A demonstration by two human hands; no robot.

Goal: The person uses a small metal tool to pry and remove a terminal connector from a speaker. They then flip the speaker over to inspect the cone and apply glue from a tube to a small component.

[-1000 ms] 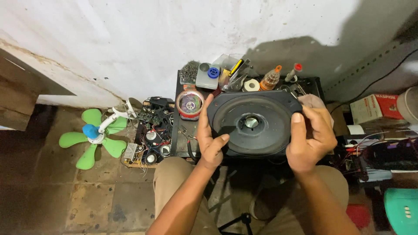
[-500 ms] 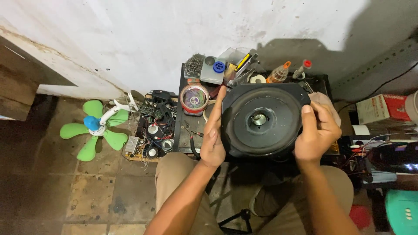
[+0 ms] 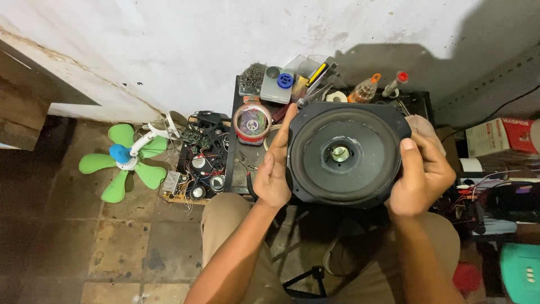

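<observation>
— What do we have in front of us?

— A round black speaker [image 3: 344, 153], cone side up, with a pale metal centre. We hold it over our lap, just in front of the low dark counter [image 3: 239, 169] that stands against the white wall.

— And how are the fingers?

— Both sets are grasping the speaker. Our left hand [image 3: 273, 169] presses flat along its left rim, fingers [image 3: 284, 132] stretched upward; our right hand [image 3: 423, 174] clasps the right rim, thumb lying over the front edge.

— Which step does this look like?

— We judge it an inspection — the cone is turned to face us and neither hand carries a tool. Any turn of the speaker calls for a firm two-handed grip on the frame only, keeping the thumb off the soft cone.

— What lies around it?

— On the counter a red-rimmed round tin [image 3: 253, 123], a grey tub with a blue cap [image 3: 278, 85], an orange-capped bottle [image 3: 365, 88] and loose tools. Left of it is a tray of electronic parts [image 3: 197, 163], then a green fan blade [image 3: 121, 163] on the tiled floor.
</observation>
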